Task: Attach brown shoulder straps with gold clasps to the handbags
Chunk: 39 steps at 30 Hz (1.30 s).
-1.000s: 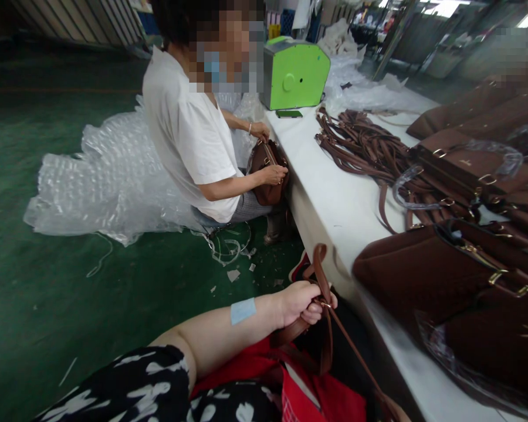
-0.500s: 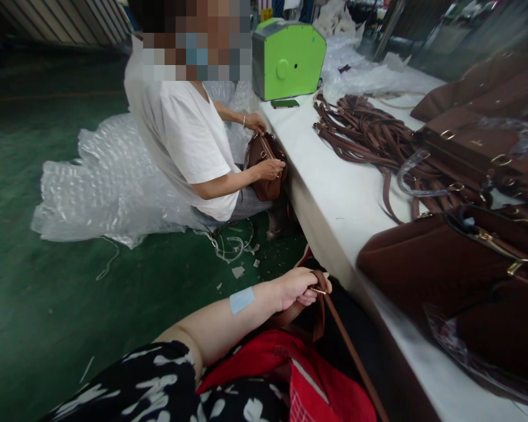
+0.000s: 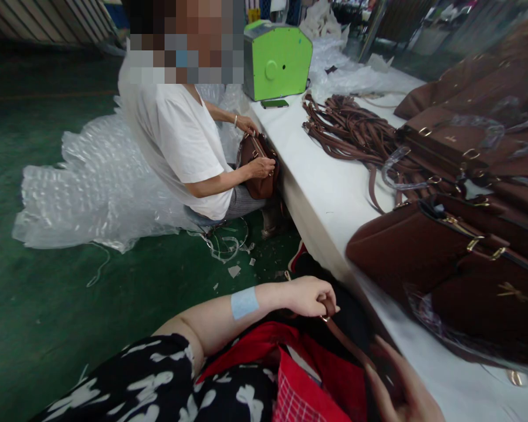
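Observation:
My left hand [image 3: 313, 296] is closed around one end of a brown bag strap [image 3: 347, 340], with a gold buckle showing just below the fingers. From there the strap slants down to the right, over my lap. Low in the head view is my right hand [image 3: 405, 390], slightly blurred, its fingers apart beside the strap; where the strap passes behind them is hidden. On the table to the right lies a dark brown handbag [image 3: 391, 258] with gold fittings and some clear plastic wrap.
A white table [image 3: 325, 193] carries a heap of brown straps [image 3: 356, 132], more brown bags [image 3: 449, 140] and a green machine [image 3: 281, 64]. A seated co-worker in a white shirt [image 3: 171, 135] handles a brown bag [image 3: 259, 176]. Bubble wrap [image 3: 83, 181] covers floor on the left.
My left hand has turned over and shifted slightly down, still holding the strap. My right hand has come into view at the bottom right. The view has shifted a little.

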Motion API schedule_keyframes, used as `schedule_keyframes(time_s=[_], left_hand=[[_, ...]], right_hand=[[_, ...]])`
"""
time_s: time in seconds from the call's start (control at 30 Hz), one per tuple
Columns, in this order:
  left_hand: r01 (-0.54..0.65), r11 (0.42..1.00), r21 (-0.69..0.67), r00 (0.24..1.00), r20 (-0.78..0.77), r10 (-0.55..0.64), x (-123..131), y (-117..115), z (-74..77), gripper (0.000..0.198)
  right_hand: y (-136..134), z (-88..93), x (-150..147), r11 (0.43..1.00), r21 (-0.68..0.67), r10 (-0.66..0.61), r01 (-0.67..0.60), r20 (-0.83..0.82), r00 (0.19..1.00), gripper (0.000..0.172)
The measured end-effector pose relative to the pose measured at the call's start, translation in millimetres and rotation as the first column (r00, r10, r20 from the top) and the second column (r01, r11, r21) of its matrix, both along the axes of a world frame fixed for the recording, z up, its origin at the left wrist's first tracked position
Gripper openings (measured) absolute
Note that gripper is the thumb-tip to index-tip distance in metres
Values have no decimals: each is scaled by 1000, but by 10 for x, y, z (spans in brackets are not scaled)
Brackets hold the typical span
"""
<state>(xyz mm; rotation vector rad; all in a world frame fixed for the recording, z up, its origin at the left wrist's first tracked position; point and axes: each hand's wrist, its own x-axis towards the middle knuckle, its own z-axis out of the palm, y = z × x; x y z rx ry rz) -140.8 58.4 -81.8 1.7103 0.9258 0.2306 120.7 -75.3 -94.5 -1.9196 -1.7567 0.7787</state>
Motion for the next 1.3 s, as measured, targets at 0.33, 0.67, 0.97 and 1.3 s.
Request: schedule_keyframes(time_s=[0.33,0.67,0.97,1.3], left_hand=[[46,964,261,998,-57,-33,-70,-75,116,37],[-427,846,319,904,157,397,-152,-51,-110,41],[-259,667,-698,895,86,437,432,-234,-538,29],[-443,747,-496,858,6,513,439,-150,-693,25]], right_hand=[[653,20,-756,986,-63,145,-155,-149,978,43],[694,52,-413,858,-296,-513,420,-503,695,34],[649,-122,-533,912,-244,-410,330,-553,725,39],[640,-268,-537,937,-240,-344,253,-520,781,46]])
